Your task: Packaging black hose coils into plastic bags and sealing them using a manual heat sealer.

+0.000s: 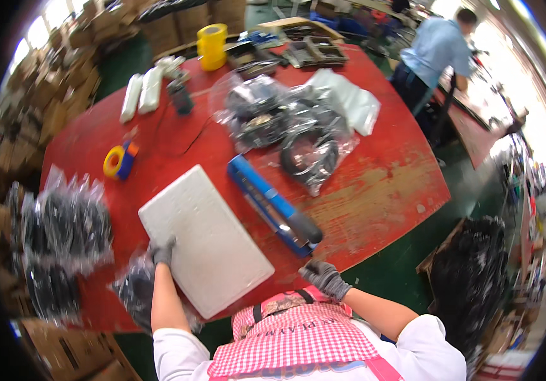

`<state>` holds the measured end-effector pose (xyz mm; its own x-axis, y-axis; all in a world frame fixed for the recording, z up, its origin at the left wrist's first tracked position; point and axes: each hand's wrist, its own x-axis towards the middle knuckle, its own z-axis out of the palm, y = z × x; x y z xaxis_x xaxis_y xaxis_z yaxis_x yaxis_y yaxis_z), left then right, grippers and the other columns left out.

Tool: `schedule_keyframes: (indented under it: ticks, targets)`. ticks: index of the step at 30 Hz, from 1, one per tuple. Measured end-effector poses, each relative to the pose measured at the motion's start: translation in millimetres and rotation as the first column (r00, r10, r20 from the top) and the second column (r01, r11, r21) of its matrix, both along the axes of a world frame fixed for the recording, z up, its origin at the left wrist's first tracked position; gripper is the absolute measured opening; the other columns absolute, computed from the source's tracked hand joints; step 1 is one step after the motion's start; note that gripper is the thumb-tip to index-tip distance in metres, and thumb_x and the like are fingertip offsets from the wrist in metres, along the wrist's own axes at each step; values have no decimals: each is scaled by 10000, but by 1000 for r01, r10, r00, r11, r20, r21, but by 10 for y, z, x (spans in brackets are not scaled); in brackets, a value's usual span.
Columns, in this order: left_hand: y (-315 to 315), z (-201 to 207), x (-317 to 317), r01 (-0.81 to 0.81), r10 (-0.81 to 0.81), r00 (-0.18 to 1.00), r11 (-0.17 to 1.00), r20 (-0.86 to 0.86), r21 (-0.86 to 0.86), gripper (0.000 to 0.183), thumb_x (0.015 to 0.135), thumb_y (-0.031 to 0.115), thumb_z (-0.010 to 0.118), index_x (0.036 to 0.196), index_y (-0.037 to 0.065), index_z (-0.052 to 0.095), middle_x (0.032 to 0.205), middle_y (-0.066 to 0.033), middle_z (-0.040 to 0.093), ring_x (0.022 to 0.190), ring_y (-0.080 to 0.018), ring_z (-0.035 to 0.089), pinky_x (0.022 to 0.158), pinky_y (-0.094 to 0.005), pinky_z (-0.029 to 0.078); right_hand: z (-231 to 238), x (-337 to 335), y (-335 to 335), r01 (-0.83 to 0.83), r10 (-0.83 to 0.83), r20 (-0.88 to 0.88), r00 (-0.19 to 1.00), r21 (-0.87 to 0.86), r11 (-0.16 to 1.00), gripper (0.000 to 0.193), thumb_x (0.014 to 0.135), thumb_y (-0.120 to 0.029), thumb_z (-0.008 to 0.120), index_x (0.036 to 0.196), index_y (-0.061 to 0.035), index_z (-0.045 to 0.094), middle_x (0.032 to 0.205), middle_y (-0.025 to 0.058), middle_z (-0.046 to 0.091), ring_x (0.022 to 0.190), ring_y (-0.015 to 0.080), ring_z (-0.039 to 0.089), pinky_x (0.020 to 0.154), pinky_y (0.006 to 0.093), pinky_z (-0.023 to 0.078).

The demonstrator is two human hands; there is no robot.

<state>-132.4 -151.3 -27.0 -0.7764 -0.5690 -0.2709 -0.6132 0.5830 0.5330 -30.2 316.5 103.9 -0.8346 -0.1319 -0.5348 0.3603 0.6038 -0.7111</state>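
A white foam board [212, 238] lies slanted on the red table. My left hand [164, 251], in a grey glove, grips its left edge, thumb on top and the other fingers hidden. Off the table's near edge, my right hand [325, 278] is curled closed in a striped grey glove; whatever its fingers may hold is hidden. Just beyond it is the black end of a long blue stapler [273, 204], apart from the hand. A clear-bagged dark part [134, 289] sits by my left forearm, partly covered.
Bagged black parts [70, 228] fill the table's left side; more bagged coils [285, 120] lie far right of centre. A tape dispenser [119, 160], white rolls [150, 90], yellow tape roll [212, 47] and parts trays [314, 51] stand beyond. A person [441, 54] works at another table.
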Motion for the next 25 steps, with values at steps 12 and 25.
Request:
schedule_keyframes:
  ticks: [12, 25]
  targets:
    - [766, -206, 370, 63, -66, 998, 989, -19, -137, 756, 716, 106, 640, 1339, 8, 224, 1343, -186, 300, 1238, -272, 309, 1029, -314, 250, -1214, -443, 522, -60, 85, 81, 993, -274, 960, 525, 824, -435, 528, 1158, -31, 501, 1027, 152, 587, 963, 235, 543, 865, 318, 399]
    - [3179, 753, 470, 742, -749, 652, 598, 117, -303, 520, 778, 409, 483, 1202, 110, 452, 1211, -135, 473, 1118, -284, 443, 966, -411, 283, -2823, -3828, 2396, 893, -858, 439, 267, -448, 48, 402, 798, -427, 563, 894, -40, 516, 846, 98, 540, 715, 195, 523, 608, 351, 437]
